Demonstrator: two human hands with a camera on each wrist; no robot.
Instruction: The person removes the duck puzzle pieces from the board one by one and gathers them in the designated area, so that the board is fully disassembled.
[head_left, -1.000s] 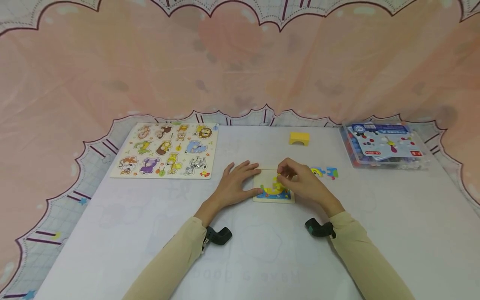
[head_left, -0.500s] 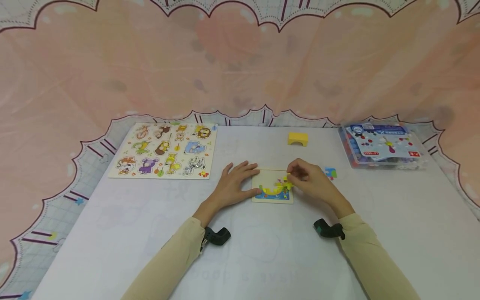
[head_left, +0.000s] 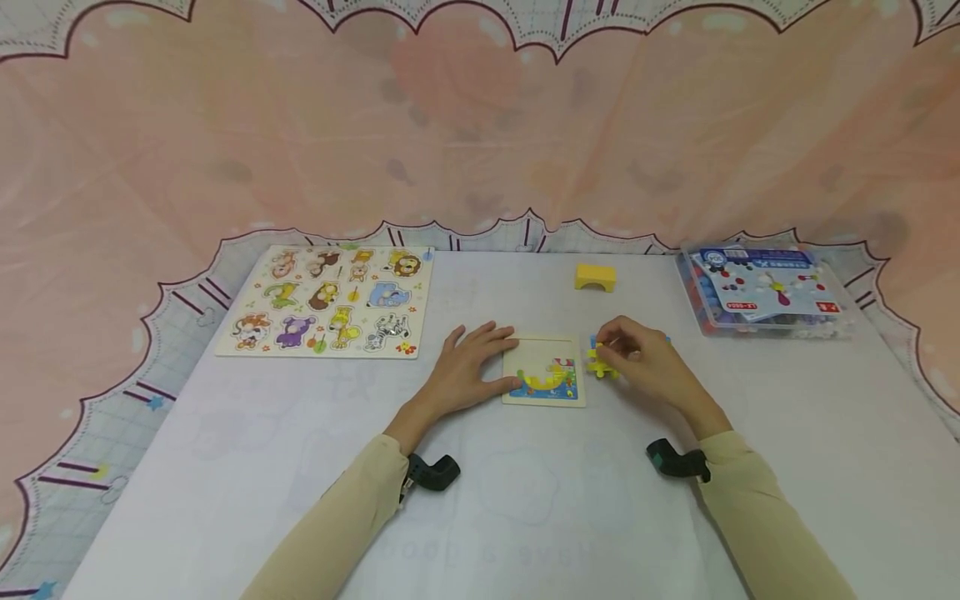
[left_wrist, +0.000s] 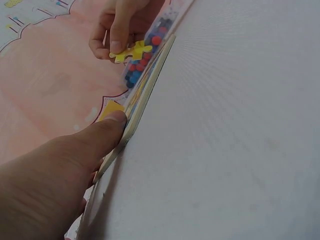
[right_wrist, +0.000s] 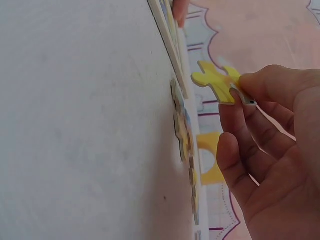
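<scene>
Between thumb and fingertips, my right hand (head_left: 637, 354) pinches a yellow jigsaw piece (right_wrist: 215, 82), held just right of a small puzzle tray (head_left: 543, 405). My left hand (head_left: 468, 367) rests spread at the tray's left side, its thumb (left_wrist: 112, 122) pressing on the rim. Fitted pieces (head_left: 547, 385) fill the tray's lower part and right side, showing a yellow curve over blue; the upper left shows bare wood. Loose jigsaw pieces (right_wrist: 181, 132) lie on the table under the right hand, mostly hidden from the head view.
A large animal puzzle board (head_left: 345, 356) lies at the back left. Behind the tray stands a yellow arch block (head_left: 596, 277). A clear plastic box (head_left: 772, 292) of coloured parts, with a printed sheet on top, sits at the back right.
The right hand has moved right, from over the tray to beside it, carrying the yellow jigsaw piece and covering the loose pieces. The left hand stays at the tray.
</scene>
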